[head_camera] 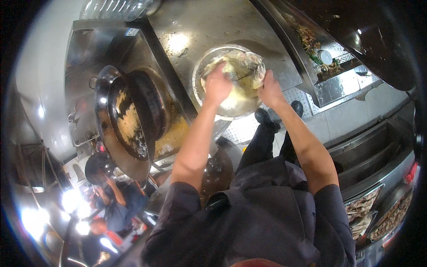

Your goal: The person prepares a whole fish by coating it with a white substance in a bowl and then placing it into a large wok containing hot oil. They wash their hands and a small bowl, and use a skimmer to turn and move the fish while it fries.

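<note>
A round metal bowl (196, 90) stands on the steel counter and holds a pale yellow, wet mixture. A pale, crumpled piece with dark, glossy parts (255, 65), perhaps a fish or a plastic bag, lies along the bowl's far right side. My left hand (218, 83) is over the bowl's left part, its fingers down in the mixture; they are blurred, and whether they grip anything is hidden. My right hand (271, 88) is at the bowl's right rim, its fingers against the lower edge of the pale piece; their grip cannot be made out.
A large, tilted wok (103, 110) with pale residue stands at the left. A steel trough (328, 75) with food scraps and a small white cup (325, 57) is at the right. Food trays (392, 213) are at the lower right. Other people (116, 207) work at the lower left.
</note>
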A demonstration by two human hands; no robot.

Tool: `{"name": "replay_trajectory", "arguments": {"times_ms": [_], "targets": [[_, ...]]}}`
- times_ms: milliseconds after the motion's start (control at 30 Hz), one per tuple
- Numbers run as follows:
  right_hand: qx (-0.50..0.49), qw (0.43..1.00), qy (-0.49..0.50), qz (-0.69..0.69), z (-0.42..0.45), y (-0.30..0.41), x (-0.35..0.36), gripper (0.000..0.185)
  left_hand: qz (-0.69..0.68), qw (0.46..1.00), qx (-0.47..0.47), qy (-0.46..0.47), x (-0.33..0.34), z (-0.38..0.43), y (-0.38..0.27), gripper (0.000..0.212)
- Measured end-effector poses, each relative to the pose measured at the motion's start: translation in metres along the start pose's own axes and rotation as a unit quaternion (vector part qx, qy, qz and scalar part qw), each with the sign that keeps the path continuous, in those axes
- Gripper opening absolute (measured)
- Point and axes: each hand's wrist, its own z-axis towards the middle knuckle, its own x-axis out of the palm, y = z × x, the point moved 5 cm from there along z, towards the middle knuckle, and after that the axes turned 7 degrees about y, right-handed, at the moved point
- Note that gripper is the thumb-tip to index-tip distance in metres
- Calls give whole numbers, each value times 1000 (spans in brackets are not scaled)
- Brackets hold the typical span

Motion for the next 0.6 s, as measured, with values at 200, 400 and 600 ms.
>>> {"name": "replay_trajectory", "arguments": {"times_ms": [200,400,600], "targets": [[-134,982,23,-130,-7,12,12,48,-48,998,-48,-8,45,-22,-83,72],[-157,985,37,-55,-21,17,5,61,-12,998,-49,-37,46,-19,-45,57],[-33,997,72,10,-32,21,-14,85,-253,955,-151,-45,-36,-27,54,37]]}}
